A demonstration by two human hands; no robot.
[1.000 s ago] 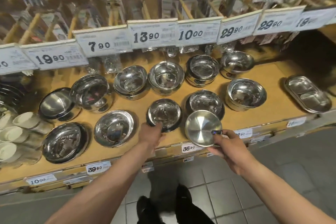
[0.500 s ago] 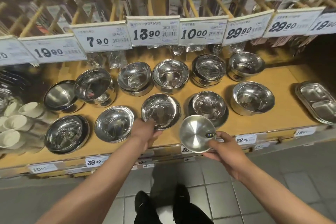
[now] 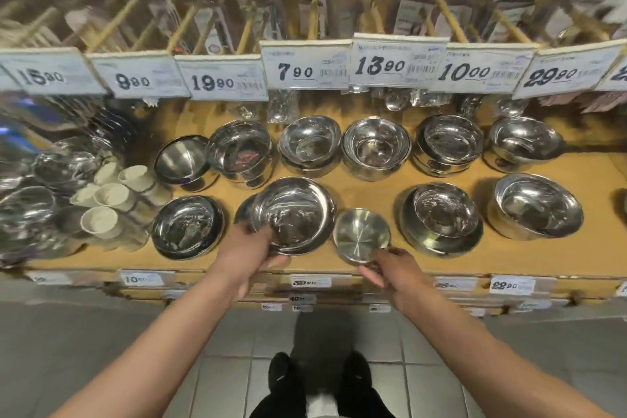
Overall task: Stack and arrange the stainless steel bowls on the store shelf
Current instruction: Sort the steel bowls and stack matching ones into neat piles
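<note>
My left hand (image 3: 249, 249) grips the near rim of a wide steel bowl (image 3: 293, 214), lifted and tilted over another bowl (image 3: 245, 210) in the front row of the wooden shelf (image 3: 366, 192). To its right, my right hand (image 3: 390, 270) pinches the near edge of a small steel bowl (image 3: 361, 239), tipped so that its inside faces me. Several more steel bowls stand in two rows: a flat one (image 3: 188, 227) at the front left, a stacked pair (image 3: 441, 215) and a deep bowl (image 3: 537, 205) at the front right.
Price cards (image 3: 307, 69) hang above the back row, with packaged cutlery on pegs behind them. White cups (image 3: 112, 195) lie at the left beside blurred steel ware. Small price labels (image 3: 310, 282) line the shelf's front edge. Grey floor tiles (image 3: 101, 332) lie below.
My left hand has lifted the wide bowl off the shelf and carried it left over the neighbouring bowl. My right hand still holds the small bowl. The view has swung left.
</note>
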